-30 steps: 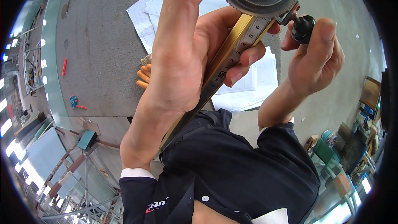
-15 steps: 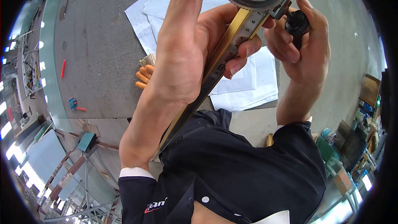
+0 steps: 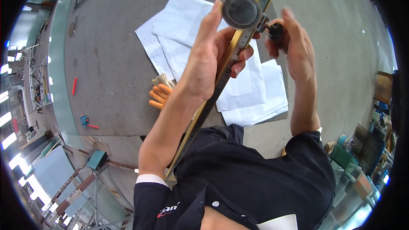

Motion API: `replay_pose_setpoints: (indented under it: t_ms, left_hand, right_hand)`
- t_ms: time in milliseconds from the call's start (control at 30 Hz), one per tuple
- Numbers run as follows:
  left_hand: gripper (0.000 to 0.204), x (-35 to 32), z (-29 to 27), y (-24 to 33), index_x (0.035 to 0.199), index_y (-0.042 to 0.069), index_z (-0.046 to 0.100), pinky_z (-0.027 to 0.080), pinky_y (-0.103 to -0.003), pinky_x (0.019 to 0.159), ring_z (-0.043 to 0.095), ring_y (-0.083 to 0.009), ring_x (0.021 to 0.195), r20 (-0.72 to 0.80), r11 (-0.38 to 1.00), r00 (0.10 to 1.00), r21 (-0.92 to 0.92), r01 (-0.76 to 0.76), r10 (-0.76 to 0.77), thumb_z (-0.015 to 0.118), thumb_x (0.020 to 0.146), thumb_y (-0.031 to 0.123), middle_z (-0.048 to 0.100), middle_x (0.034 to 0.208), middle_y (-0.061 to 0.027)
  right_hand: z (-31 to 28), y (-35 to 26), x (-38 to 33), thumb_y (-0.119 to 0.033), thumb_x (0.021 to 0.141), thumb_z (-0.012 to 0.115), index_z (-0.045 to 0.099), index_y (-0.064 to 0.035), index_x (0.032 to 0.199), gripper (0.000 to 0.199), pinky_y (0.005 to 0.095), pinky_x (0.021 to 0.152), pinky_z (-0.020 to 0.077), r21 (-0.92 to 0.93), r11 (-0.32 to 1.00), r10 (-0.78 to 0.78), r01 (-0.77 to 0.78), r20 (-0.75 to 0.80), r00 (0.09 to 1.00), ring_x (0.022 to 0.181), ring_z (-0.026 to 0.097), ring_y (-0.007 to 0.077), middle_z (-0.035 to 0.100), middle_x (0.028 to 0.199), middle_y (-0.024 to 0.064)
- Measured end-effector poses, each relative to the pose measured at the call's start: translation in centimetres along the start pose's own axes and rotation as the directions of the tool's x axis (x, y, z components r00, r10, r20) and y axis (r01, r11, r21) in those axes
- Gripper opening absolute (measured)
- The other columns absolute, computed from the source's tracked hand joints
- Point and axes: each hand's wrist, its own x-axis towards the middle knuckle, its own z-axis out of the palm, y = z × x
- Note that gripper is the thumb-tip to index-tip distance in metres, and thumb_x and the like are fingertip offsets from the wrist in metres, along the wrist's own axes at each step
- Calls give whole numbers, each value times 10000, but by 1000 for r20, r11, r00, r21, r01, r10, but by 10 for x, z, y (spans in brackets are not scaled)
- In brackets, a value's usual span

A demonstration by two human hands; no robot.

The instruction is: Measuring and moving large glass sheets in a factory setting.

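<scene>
A long gold-coloured ruler bar [image 3: 235, 51] with a graduated scale runs slantwise from beside my body up past the top edge. My left hand [image 3: 208, 59] grips it from the left, fingers wrapped beneath and fingertips showing on its right side. My left thumb points up beside a round dark disc [image 3: 241, 12] with a ridged rim, mounted on the bar. A small metal slider [image 3: 263, 24] sits next to the disc, and from it a black knob [image 3: 275, 31] sticks out to the right. My right hand [image 3: 298, 51] is curled at this knob, one finger raised and slightly blurred.
White paper sheets [image 3: 177, 21] lie spread on the grey table [image 3: 110, 51] under my hands. Orange-and-white work gloves [image 3: 160, 93] rest left of them. Further left are a red marker [image 3: 74, 86] and a blue tape measure [image 3: 84, 120]. Metal racks [image 3: 96, 187] stand lower left.
The bar, disc and both hands have moved farther from the head camera. More of the bar shows beyond the disc, and more of the papers and gloves is uncovered.
</scene>
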Motion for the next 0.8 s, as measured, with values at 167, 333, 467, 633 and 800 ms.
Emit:
replay_pose_setpoints:
  t_ms: [167, 333, 467, 633, 800]
  left_hand:
    - [889, 9, -20, -10, 1134, 29, 634, 366, -202, 506, 460, -64, 561, 46, 998, 998, 42, 44, -46, 257, 895, 798, 537, 737, -16]
    - [881, 8, -20, -8, 1135, 5, 631, 407, -219, 523, 479, -90, 569, 84, 993, 991, 62, 96, -101, 248, 920, 769, 545, 742, -33]
    - [824, 8, -18, -8, 1052, 94, 655, 353, -223, 487, 473, -79, 500, 90, 991, 987, -17, 133, -131, 297, 881, 817, 512, 637, 13]
    - [824, 9, -19, -9, 1081, 85, 647, 355, -207, 473, 473, -68, 502, 119, 986, 983, -68, 150, -141, 293, 896, 806, 511, 643, 16]
    - [849, 11, -24, -9, 1090, 46, 635, 398, -224, 524, 480, -93, 574, 172, 989, 977, -57, 139, -127, 288, 903, 798, 520, 722, -14]
  right_hand:
    - [9, -23, 0, -377, 902, 684, 709, -20, 1077, 398, 297, 758, 499, -677, 318, -862, 664, 85, 499, 840, 639, 197, 685, 888, 91]
    - [29, -21, 10, -292, 683, 867, 716, -47, 1110, 515, 362, 817, 510, -767, -23, -863, 641, 338, 374, 956, 625, 238, 689, 986, 53]
    - [30, -26, 12, -198, 616, 881, 714, -58, 1110, 539, 350, 810, 533, -722, 31, -851, 691, 343, 397, 937, 625, 243, 686, 984, 61]
    - [32, -32, 9, -142, 655, 866, 721, -45, 1085, 465, 363, 795, 552, -713, 64, -837, 698, 342, 426, 959, 648, 266, 691, 1007, 94]
    - [30, -33, 12, -158, 663, 865, 705, -45, 1109, 487, 370, 812, 544, -716, 70, -810, 694, 365, 458, 982, 639, 275, 678, 1036, 98]
